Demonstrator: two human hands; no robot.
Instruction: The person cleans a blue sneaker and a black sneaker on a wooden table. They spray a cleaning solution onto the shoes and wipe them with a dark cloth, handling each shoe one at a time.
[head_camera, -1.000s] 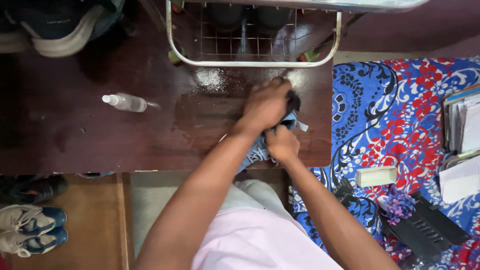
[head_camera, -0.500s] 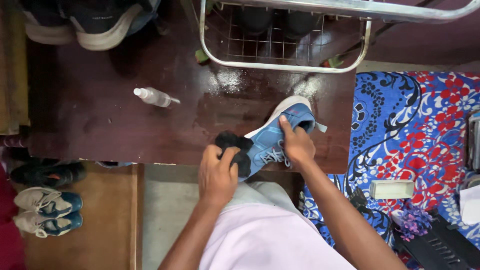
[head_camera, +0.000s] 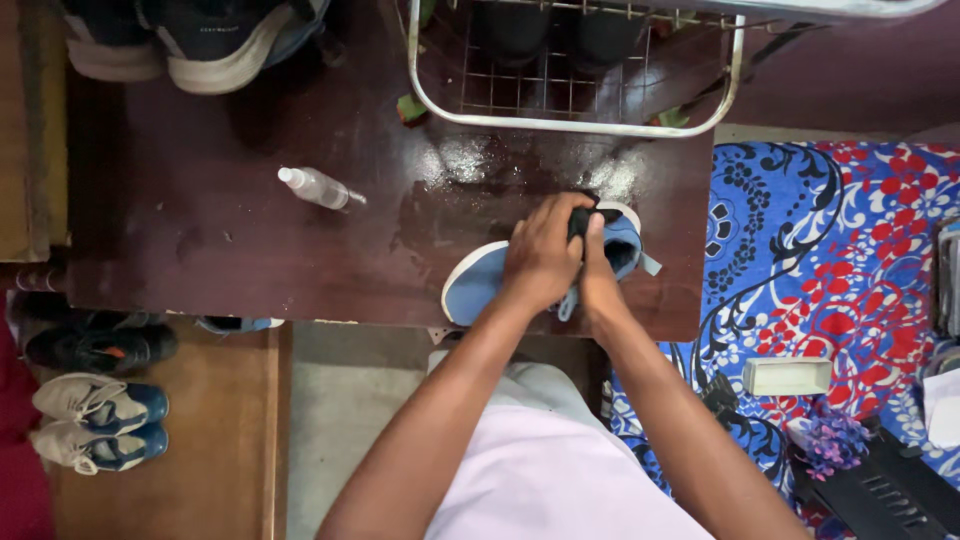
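Observation:
A blue shoe (head_camera: 482, 282) with a white sole lies on its side near the front edge of a dark wooden table (head_camera: 200, 250). My left hand (head_camera: 542, 256) presses a black cloth (head_camera: 580, 216) onto the shoe's upper, toward its right end. Beside it, my right hand (head_camera: 600, 285) grips the shoe from the near side and holds it still. The hands cover the middle of the shoe.
A small clear spray bottle (head_camera: 318, 188) lies on the table to the left. A wire rack (head_camera: 575, 110) with dark shoes stands at the back, with a wet patch in front of it. Sneakers (head_camera: 200, 45) sit at the back left. More shoes (head_camera: 95, 420) stand on the floor at the left. A blue and red patterned fabric (head_camera: 830, 260) with a small white box (head_camera: 787, 376) lies on the right.
My left hand has carried the black cloth from the shoe's near left end up and right onto its upper. The right hand has stayed on the shoe.

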